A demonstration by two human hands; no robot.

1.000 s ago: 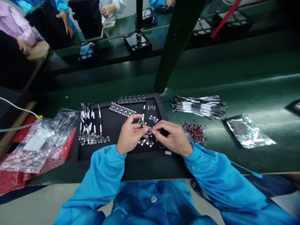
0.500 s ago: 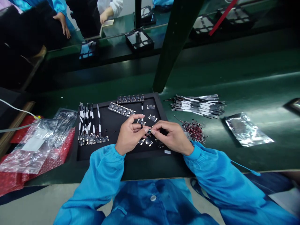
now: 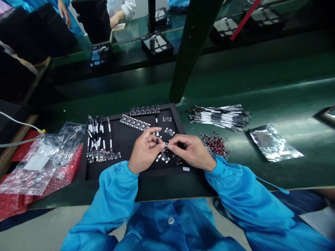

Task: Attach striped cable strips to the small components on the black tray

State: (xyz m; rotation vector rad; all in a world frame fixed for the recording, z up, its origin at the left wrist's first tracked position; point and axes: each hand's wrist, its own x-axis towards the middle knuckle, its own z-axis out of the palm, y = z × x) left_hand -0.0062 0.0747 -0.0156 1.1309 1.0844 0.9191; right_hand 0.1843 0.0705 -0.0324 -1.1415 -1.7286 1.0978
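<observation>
Both hands have barely shifted, staying over the black tray. Left hand and right hand meet fingertip to fingertip, clamped on a small dark component above the tray's centre, toward 3 o'clock. This looks like a fitting step. Next calls for steady, fine alignment.

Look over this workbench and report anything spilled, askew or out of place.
The small red parts lie scattered loose on the green bench right of the black tray, in no container. Nothing else stands out; the left hand and right hand pinch a small part over the tray.
</observation>
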